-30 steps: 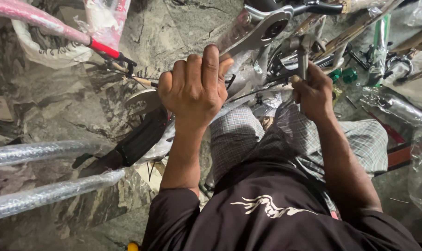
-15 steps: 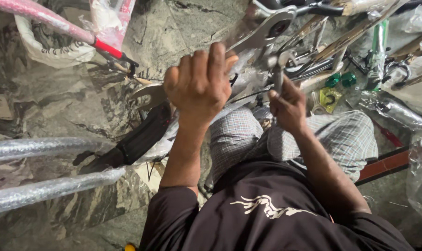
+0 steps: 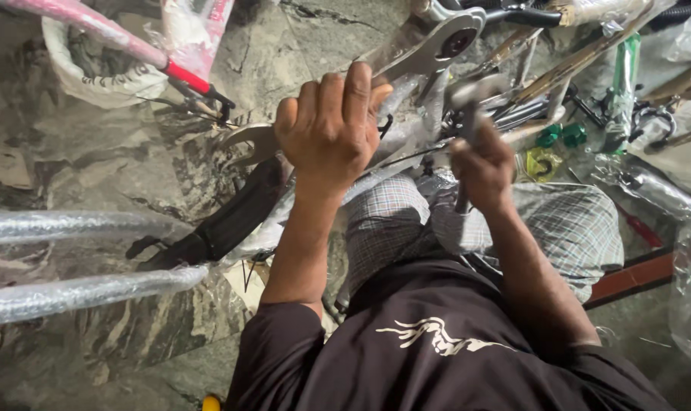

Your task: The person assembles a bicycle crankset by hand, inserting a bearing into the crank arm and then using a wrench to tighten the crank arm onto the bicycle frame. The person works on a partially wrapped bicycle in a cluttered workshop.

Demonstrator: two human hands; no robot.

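My left hand (image 3: pixel 334 125) is closed around a plastic-wrapped bicycle frame part (image 3: pixel 395 141) held over my lap. A silver crank arm (image 3: pixel 436 47) sticks up just beyond its fingers, and a flat silver wrench-shaped piece (image 3: pixel 246 144) lies to its left. My right hand (image 3: pixel 482 164) is a fist around a metal tool's handle (image 3: pixel 462 199). The tool's head (image 3: pixel 467 95) is blurred above the hand, close to the frame part. My knees in checked cloth (image 3: pixel 558 221) are below both hands.
A pink frame tube (image 3: pixel 94 27) and a white bag (image 3: pixel 79 68) lie at the upper left. Two plastic-wrapped silver tubes (image 3: pixel 71 228) cross the left side near a black padded part (image 3: pixel 223 221). Green caps (image 3: pixel 558 135), cables and wrapped parts crowd the upper right on the stone floor.
My right hand has moved left and down with the tool, closer to the frame part. My left hand keeps its grip in nearly the same spot.
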